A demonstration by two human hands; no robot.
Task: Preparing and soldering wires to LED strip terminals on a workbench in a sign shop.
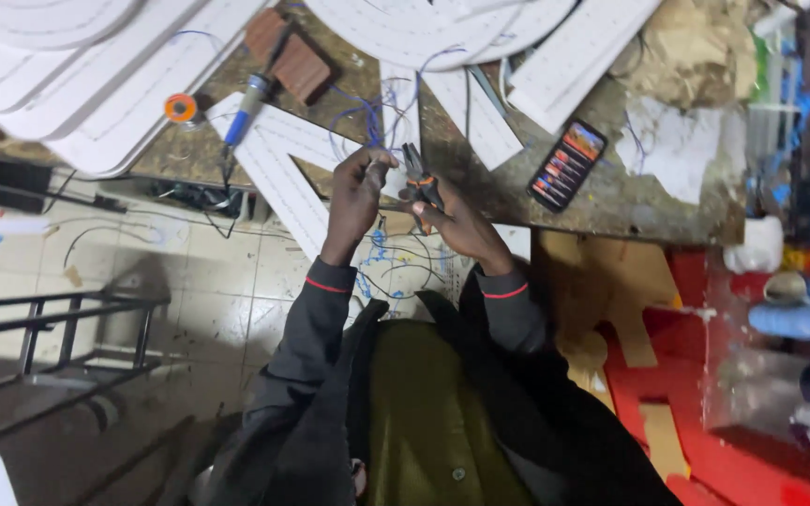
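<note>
— what's in your fingers?

— thin blue wire [379,141], pinched in my left hand [356,187]; fingers nearly closed on it, just off the desk's [611,201] near edge. my right hand [447,215] is wrapped around small pliers [416,173], dark metal with orange grips, tips pointing up at the wire.

— and around them?

— flat white letter shapes [278,169] with grooved faces, wires looping over them. a blue-handled soldering iron [246,108] lies toward the far left, an orange solder spool [180,108] beside it. a phone [569,164] sits right of my hands on the rough, stained top.
</note>
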